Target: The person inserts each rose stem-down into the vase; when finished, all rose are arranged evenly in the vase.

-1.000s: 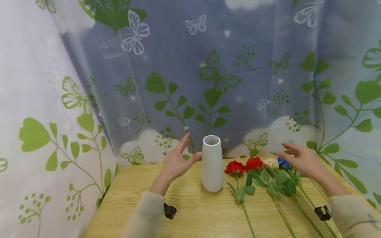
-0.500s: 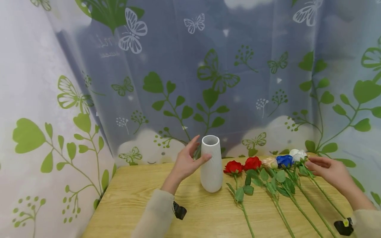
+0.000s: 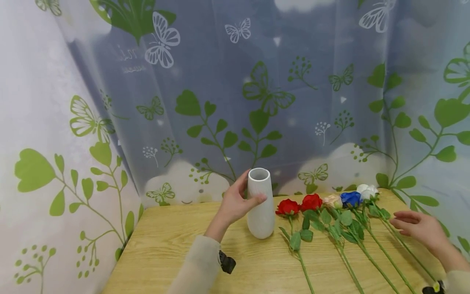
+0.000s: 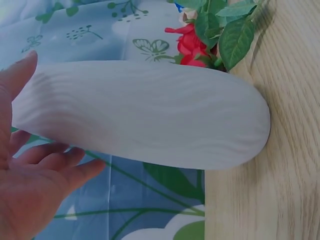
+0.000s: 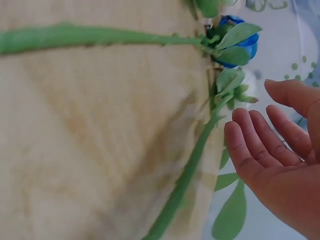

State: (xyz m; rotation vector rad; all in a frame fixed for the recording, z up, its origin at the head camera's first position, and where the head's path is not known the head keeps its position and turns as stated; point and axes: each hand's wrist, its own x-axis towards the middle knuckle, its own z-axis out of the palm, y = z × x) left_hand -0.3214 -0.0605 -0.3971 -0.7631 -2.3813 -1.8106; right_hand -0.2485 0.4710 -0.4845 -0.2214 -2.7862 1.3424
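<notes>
Patterned curtain (image 3: 205, 61) backs the counter (image 3: 172, 245). Your left hand (image 3: 235, 203) curls round the white vase (image 3: 261, 220), upright mid-frame, apparently steadying it. Your right hand (image 3: 422, 229), empty and relaxed, hangs near the roses (image 3: 350, 199) at lower right, stems (image 3: 304, 266) toward you, presumably for reach.

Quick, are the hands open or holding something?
Left hand: around the vase; can't tell if it's gripping.
Right hand: open, holding nothing, near the white rose.
</notes>
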